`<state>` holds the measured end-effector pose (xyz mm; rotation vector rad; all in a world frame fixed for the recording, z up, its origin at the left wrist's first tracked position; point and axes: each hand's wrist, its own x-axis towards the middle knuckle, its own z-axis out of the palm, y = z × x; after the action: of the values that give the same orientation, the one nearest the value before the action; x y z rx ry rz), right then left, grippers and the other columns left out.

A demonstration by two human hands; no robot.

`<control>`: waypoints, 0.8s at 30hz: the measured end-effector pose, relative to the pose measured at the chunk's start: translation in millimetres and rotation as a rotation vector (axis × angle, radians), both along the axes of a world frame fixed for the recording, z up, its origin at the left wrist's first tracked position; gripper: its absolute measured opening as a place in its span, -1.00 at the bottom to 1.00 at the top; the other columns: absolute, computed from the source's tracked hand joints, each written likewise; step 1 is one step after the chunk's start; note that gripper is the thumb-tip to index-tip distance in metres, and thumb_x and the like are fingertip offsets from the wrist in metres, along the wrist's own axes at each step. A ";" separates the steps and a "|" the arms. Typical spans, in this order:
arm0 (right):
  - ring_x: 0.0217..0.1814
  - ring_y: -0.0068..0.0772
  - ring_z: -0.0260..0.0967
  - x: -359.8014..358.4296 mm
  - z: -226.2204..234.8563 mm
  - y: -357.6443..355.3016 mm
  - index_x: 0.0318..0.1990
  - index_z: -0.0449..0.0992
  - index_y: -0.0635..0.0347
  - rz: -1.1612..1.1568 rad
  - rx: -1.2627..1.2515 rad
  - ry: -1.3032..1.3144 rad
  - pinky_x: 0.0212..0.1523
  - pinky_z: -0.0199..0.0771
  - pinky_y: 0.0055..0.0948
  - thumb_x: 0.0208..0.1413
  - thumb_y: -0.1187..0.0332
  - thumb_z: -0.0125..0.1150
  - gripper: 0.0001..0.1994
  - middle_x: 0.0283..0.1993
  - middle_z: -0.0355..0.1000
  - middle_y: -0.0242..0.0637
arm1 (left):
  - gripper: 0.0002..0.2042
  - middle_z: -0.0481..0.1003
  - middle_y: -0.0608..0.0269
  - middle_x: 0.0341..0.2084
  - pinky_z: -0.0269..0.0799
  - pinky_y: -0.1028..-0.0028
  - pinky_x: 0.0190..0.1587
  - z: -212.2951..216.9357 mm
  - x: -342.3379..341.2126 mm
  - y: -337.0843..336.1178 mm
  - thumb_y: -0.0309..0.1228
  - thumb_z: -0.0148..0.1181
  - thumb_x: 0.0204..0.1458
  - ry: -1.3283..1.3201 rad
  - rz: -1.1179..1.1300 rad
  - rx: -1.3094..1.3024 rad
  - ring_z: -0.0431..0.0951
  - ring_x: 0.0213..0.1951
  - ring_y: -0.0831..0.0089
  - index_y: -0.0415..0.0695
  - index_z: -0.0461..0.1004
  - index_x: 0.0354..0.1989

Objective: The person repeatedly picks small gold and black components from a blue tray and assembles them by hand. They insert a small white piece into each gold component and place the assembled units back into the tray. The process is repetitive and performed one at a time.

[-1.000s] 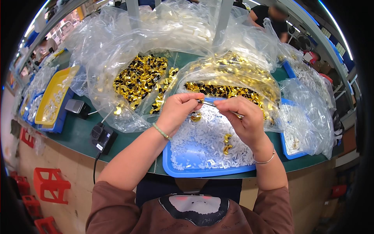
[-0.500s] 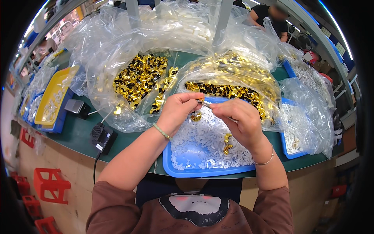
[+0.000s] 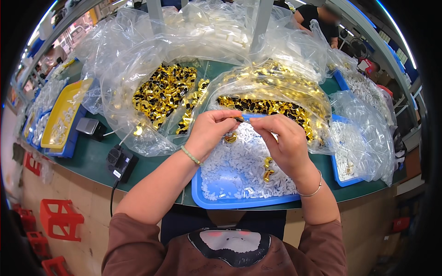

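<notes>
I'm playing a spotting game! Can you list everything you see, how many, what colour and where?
Front tray: one, blue, before the person
White pieces: many, white, in front tray
Loose gold pieces: about three, gold, on white pieces
Gold-and-black pieces: many, gold and black, beyond front tray
Plastic bags: several, clear, table's back
Table: one, green, underneath
Yellow tray: one, yellow, left
Black device: one, black, left
Right tray: one, blue, right
Stools: several, red, floor left
Co-worker: one, black top, upper right
Left hand: one, bare, pinching a small piece
Right hand: one, bare, beside that piece
</notes>
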<state>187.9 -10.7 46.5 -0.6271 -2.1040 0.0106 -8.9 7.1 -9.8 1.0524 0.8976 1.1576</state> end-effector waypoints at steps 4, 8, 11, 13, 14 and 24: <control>-0.35 -0.22 0.52 2.3 0.6 2.3 -0.29 0.54 0.20 0.060 -0.015 0.016 -0.36 0.51 -0.37 -0.08 0.59 0.38 -0.81 -0.35 0.54 -0.22 | -0.73 0.58 0.21 -0.23 0.49 0.58 -0.07 -2.8 -0.2 1.6 -0.50 0.16 0.13 -0.003 0.015 -0.003 0.58 -0.20 0.56 -0.32 0.53 -0.02; -0.35 -0.22 0.52 3.2 1.0 1.8 -0.29 0.53 0.21 0.077 0.003 -0.006 -0.37 0.51 -0.37 -0.08 0.61 0.37 -0.81 -0.35 0.54 -0.23 | -0.76 0.58 0.22 -0.24 0.49 0.57 -0.07 -3.5 -0.1 0.8 -0.51 0.16 0.13 -0.003 0.025 0.017 0.57 -0.21 0.56 -0.31 0.54 -0.05; -0.35 -0.23 0.52 3.1 2.2 1.1 -0.29 0.53 0.22 0.082 0.017 0.005 -0.37 0.51 -0.37 -0.08 0.61 0.37 -0.81 -0.35 0.54 -0.24 | -0.77 0.58 0.23 -0.24 0.49 0.56 -0.07 -4.7 -0.8 2.5 -0.51 0.15 0.13 0.007 0.043 -0.006 0.56 -0.22 0.57 -0.30 0.55 -0.07; -0.35 -0.23 0.52 2.1 2.5 0.9 -0.30 0.53 0.22 0.089 0.025 0.000 -0.37 0.51 -0.37 -0.09 0.62 0.38 -0.80 -0.36 0.54 -0.24 | -0.78 0.58 0.23 -0.25 0.48 0.56 -0.07 -3.7 0.1 2.2 -0.52 0.15 0.12 0.014 0.048 -0.007 0.56 -0.23 0.57 -0.30 0.55 -0.08; -0.36 -0.23 0.52 1.7 2.6 0.7 -0.30 0.53 0.23 0.091 0.029 -0.003 -0.37 0.52 -0.37 -0.10 0.62 0.38 -0.80 -0.37 0.53 -0.24 | -0.78 0.57 0.24 -0.26 0.48 0.56 -0.08 -3.8 0.4 2.1 -0.52 0.15 0.11 0.023 0.046 0.007 0.56 -0.23 0.57 -0.30 0.55 -0.09; -0.29 -0.23 0.50 -4.8 0.7 -10.8 -0.28 0.51 0.20 0.041 0.127 -0.211 -0.29 0.53 -0.34 -0.12 0.60 0.24 -0.80 -0.29 0.51 -0.29 | -0.79 0.57 0.19 -0.23 0.49 0.56 -0.08 -8.7 -0.9 3.4 -0.51 0.10 0.15 0.073 0.024 0.054 0.57 -0.20 0.53 -0.31 0.54 -0.10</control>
<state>183.2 -21.5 47.2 -0.5283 -2.2994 -0.1715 -9.8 10.5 -18.5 1.1367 0.9432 1.1750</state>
